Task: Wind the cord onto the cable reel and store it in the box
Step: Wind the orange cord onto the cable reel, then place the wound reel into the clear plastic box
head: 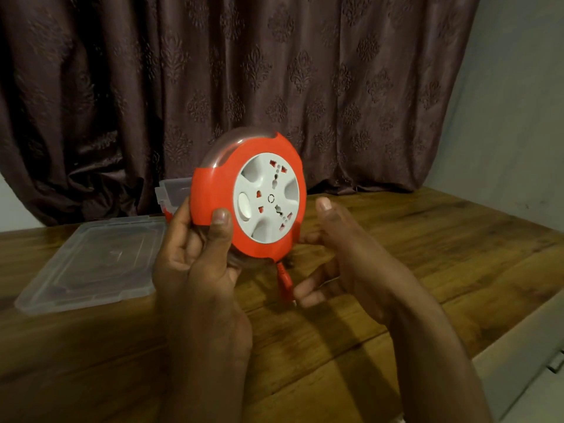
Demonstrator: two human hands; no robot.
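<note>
left hand (195,257) grips cable reel (248,193); right hand (341,254) beside.

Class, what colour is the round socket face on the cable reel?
Light grey, set in the red cable reel; the head view shows it.

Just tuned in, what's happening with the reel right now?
A person holds the red cable reel upright above the wooden table, the left hand gripping its edge. The right hand sits beside it, fingers near the red plug hanging underneath. The clear box stands open behind the reel, its lid lying flat to the left. The reel is not yet stored.
</note>
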